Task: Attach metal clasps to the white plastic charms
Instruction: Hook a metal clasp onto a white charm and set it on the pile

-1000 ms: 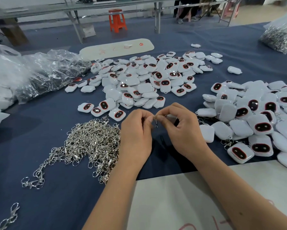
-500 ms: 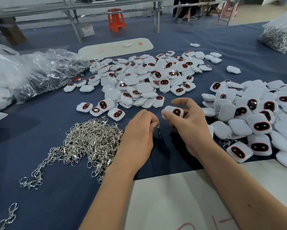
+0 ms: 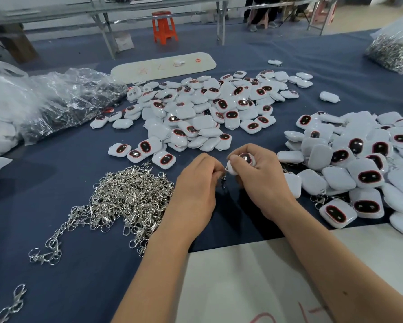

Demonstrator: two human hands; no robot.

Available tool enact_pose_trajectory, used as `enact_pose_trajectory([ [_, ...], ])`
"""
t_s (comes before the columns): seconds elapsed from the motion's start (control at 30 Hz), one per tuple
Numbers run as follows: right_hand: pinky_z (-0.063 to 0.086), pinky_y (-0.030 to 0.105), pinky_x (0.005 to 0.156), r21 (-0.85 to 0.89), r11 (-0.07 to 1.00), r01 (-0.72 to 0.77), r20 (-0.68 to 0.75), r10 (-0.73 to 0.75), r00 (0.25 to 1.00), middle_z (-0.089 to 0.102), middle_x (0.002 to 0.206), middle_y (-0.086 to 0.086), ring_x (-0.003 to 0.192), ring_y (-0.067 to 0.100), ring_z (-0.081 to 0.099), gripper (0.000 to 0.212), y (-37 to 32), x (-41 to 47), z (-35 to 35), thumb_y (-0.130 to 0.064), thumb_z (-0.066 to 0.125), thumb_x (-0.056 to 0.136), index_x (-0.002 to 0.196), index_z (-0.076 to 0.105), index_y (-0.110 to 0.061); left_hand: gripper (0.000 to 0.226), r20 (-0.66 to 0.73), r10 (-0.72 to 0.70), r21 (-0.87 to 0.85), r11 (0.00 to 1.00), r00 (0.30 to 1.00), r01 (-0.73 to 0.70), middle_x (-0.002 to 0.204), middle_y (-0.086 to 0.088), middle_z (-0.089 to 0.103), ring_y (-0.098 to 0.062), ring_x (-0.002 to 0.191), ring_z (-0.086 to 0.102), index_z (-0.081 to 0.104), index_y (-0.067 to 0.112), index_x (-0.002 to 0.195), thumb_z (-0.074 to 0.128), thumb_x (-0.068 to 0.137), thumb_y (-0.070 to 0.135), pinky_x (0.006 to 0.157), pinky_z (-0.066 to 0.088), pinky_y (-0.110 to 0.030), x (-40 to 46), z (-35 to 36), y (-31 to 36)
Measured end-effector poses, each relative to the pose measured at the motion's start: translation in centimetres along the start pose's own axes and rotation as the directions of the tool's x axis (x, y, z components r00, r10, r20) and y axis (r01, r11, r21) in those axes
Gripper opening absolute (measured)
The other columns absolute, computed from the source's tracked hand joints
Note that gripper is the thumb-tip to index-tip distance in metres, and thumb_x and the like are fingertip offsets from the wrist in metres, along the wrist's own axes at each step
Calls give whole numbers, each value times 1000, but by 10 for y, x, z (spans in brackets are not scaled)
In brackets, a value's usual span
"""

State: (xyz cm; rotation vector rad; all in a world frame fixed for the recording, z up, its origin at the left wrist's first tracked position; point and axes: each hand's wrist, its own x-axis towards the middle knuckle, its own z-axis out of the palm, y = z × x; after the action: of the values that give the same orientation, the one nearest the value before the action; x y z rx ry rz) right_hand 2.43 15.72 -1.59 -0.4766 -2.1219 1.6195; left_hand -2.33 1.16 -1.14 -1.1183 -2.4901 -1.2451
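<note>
assembly workshop | long tables (image 3: 56,10) | charm piles (image 3: 203,108) | clasp heap (image 3: 126,194)

A table covered in dark blue cloth (image 3: 56,183) carries everything. A heap of metal clasps (image 3: 130,194) lies left of centre, with two loose clasps (image 3: 11,304) near the front left corner. A pile of white charms (image 3: 203,110) sits in the middle, a second pile (image 3: 359,164) along the right side. Crumpled clear plastic bags (image 3: 63,99) lie at the left, a bag of metal parts (image 3: 391,50) at the far right. A white board (image 3: 163,66) lies beyond the middle pile, and a white sheet (image 3: 254,283) at the near edge
</note>
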Motion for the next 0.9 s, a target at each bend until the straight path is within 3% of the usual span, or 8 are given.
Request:
enact_pose_trajectory([
  [0.23, 40, 31, 51, -32, 999, -33, 33, 34, 999, 63, 58, -6, 54, 12, 50, 14, -2, 0, -1, -29, 57, 79, 78, 69, -22, 13, 8, -23, 51, 998, 1000, 23, 93, 3, 56, -17, 86, 53, 63, 12, 94, 55, 99, 2, 79, 45, -38, -2, 1, 1],
  [0.47, 33, 14, 44, -71, 997, -4, 36, 7, 999, 59, 54, -10, 46, 3, 44, 11, -1, 0, -1, -22, 58, 84, 77, 67, -21, 11, 10, -75, 78, 994, 997, 74, 94, 3, 55, -20, 88, 54, 63, 11, 96, 55, 100, 4, 81, 44, -41, -1, 4, 2],
  [0.63, 46, 31, 51, -174, 984, 34, 44, -26, 999, 66, 63, -7, 55, 13, 56, 12, -4, -1, 1, -22, 60, 84, 75, 68, -24, 12, -30, -72, 59, 996, 997, 73, 92, 1, 56, -20, 85, 53, 61, 13, 92, 55, 99, 5, 80, 44, -41, 1, 4, 3],
  [0.9, 38, 21, 45, -43, 998, -41, -23, 40, 999, 63, 56, -3, 50, 8, 51, 10, -2, -1, 0, -21, 59, 86, 79, 67, -23, 13, -9, -43, 60, 997, 999, 44, 93, 7, 56, -10, 84, 48, 63, 14, 93, 56, 98, 3, 76, 41, -30, 0, 5, 1],
])
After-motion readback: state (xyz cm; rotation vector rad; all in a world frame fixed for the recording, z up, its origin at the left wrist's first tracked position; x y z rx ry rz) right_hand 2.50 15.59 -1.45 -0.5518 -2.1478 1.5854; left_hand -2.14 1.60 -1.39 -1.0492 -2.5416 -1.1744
